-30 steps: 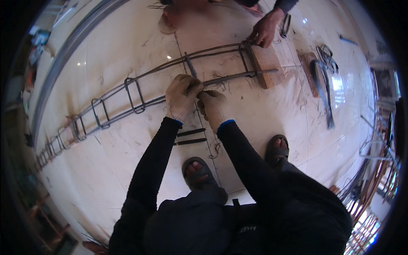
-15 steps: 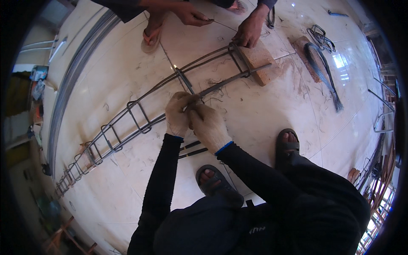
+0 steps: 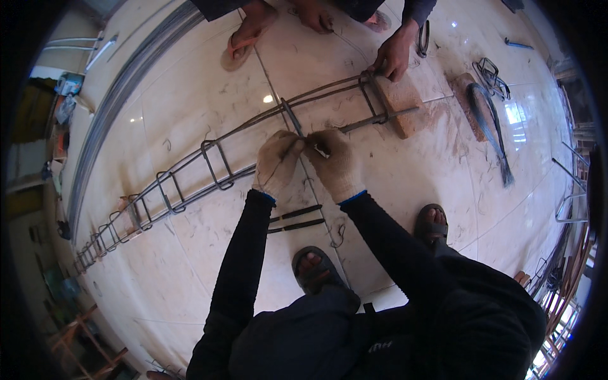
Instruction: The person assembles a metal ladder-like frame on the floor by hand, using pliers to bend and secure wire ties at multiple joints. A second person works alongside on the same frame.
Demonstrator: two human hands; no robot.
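Both my gloved hands are at a steel rebar cage [image 3: 223,139] lying slantwise across the floor. My left hand [image 3: 277,163] is closed, thumb and fingers pinched at the near bar, with a thin tie wire [image 3: 276,170] running down across the glove. Beside it my right hand [image 3: 339,166] is curled in a pinch at the foot of a stirrup [image 3: 291,116]; what its fingertips hold is hidden. Two black tool handles [image 3: 295,219] lie below my hands. Across the cage, a co-worker's hand [image 3: 392,56] touches the end stirrup [image 3: 365,95].
A brick [image 3: 403,109] props the cage's right end. Another brick [image 3: 467,107] carries a bundle of tie wire [image 3: 491,130], near loose stirrups [image 3: 491,77]. Long bars [image 3: 120,95] lie along the left. The co-worker's sandalled foot [image 3: 248,35] stands beyond the cage. Wire scraps litter the tiles.
My hands have drawn slightly apart and now sit side by side, the right one turned and moved rightward. The co-worker's other hand has drawn back. The whole view has shifted somewhat.
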